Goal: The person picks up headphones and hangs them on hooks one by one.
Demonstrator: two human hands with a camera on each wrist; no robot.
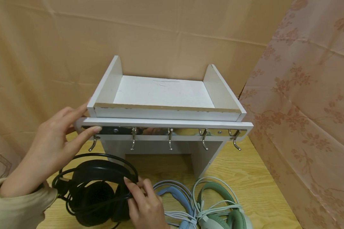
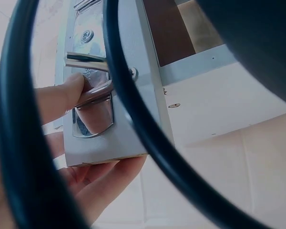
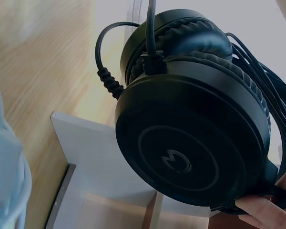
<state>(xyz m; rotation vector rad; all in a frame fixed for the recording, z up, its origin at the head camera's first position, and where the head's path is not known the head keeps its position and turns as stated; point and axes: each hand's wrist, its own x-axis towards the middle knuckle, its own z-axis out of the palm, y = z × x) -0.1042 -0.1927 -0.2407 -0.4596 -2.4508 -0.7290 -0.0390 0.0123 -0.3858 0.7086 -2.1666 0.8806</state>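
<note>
My left hand (image 1: pixel 55 136) grips the left end of the white hook rail (image 1: pixel 166 122), which runs along the front of a white shelf (image 1: pixel 163 92). In the left wrist view the thumb is at a metal hook on the rail's face, with the other fingers behind the rail (image 2: pixel 86 151). Black headphones (image 1: pixel 94 200) hang tilted below that hand, their band partly crossing the left wrist view. My right hand (image 1: pixel 146 202) pinches their right side near the headband. An earcup (image 3: pixel 190 138) with a round logo fills the right wrist view.
Several metal hooks (image 1: pixel 170 140) line the rail. Blue headphones (image 1: pixel 180 195) and green headphones (image 1: pixel 218 189), both with coiled cables, lie on the wooden table (image 1: pixel 263 194) at the front. Beige cloth (image 1: pixel 160 35) hangs behind and patterned cloth (image 1: pixel 309 121) stands at the right.
</note>
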